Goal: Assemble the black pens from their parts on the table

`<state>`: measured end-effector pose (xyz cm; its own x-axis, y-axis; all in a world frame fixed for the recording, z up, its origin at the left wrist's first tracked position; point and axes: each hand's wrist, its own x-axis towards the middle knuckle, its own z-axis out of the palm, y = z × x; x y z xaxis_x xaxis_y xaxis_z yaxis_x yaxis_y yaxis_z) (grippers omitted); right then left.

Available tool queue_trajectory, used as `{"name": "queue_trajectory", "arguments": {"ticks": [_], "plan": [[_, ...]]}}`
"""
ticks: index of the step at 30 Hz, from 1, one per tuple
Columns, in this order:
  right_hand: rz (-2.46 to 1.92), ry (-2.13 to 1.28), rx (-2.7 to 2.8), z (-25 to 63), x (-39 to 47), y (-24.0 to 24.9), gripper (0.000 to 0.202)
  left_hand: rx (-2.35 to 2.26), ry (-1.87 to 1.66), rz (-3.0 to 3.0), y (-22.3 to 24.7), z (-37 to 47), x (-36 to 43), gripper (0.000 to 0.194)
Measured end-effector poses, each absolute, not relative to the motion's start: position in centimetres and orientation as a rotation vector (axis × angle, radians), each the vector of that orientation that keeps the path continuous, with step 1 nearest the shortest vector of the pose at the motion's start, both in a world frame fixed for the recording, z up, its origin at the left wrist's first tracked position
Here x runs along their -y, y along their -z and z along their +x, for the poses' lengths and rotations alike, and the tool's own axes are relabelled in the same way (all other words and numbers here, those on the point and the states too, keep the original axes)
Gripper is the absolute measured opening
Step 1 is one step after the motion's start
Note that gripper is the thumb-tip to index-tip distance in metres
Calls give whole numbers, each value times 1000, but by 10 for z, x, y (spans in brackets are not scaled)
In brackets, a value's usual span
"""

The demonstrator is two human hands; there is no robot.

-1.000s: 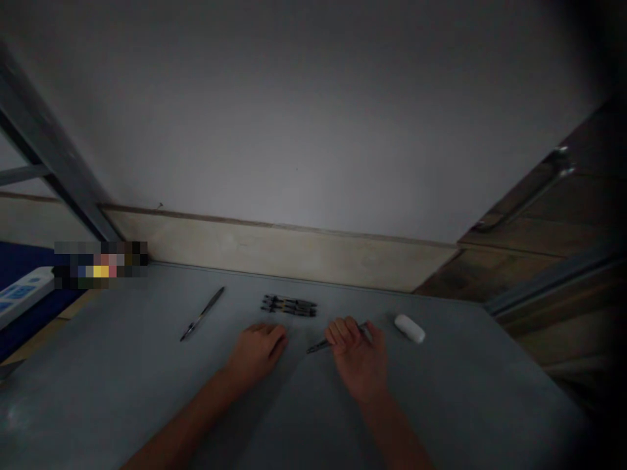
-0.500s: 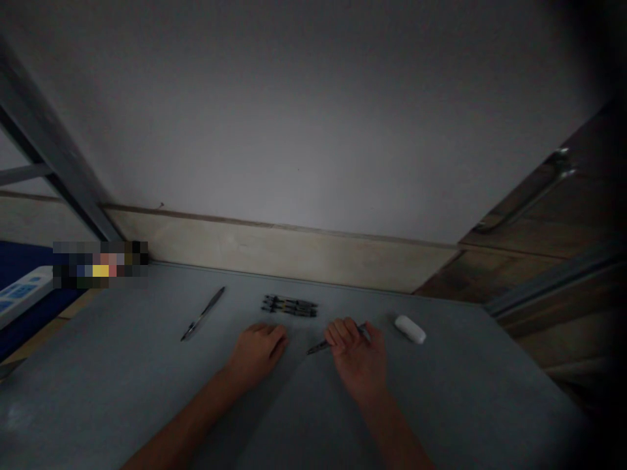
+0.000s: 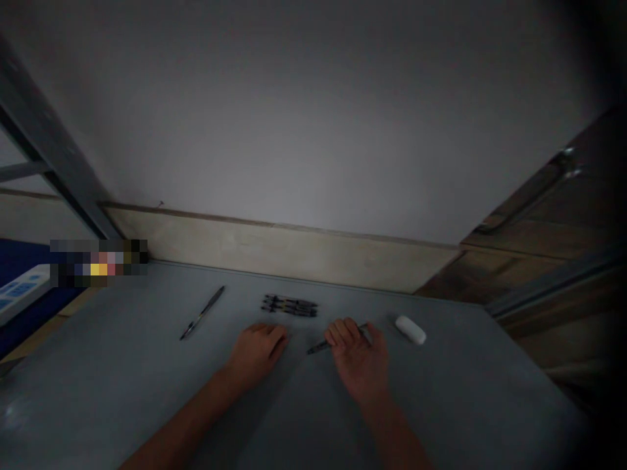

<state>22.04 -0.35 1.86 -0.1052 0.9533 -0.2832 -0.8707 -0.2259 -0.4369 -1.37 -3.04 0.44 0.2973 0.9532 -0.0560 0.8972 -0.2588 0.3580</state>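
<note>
My right hand [image 3: 360,359] is wrapped round a dark pen [image 3: 318,347], whose end sticks out to the left of the fingers. My left hand [image 3: 258,352] rests on the grey table [image 3: 294,418], its fingers curled together; whether anything is under them is hidden. Just beyond the hands, several dark pens [image 3: 290,305] lie side by side in a small group. One more pen [image 3: 202,313] lies slanted on the table to the left of my left hand. A white rounded object [image 3: 410,329] sits to the right of my right hand.
A pale wall [image 3: 294,130] with a tiled base strip [image 3: 274,248] stands behind the table. At the far left are a white power strip [image 3: 24,294] on blue cloth and a blurred-out patch. Metal frame posts [image 3: 59,143] stand at both sides.
</note>
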Motion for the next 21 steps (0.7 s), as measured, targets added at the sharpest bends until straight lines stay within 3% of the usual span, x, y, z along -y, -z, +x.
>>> {"name": "queue_trajectory", "arguments": {"ticks": [21], "plan": [[-553, -1749, 197, 219, 5, -17, 64, -1669, -284, 2272, 0, -17, 32, 31]]}}
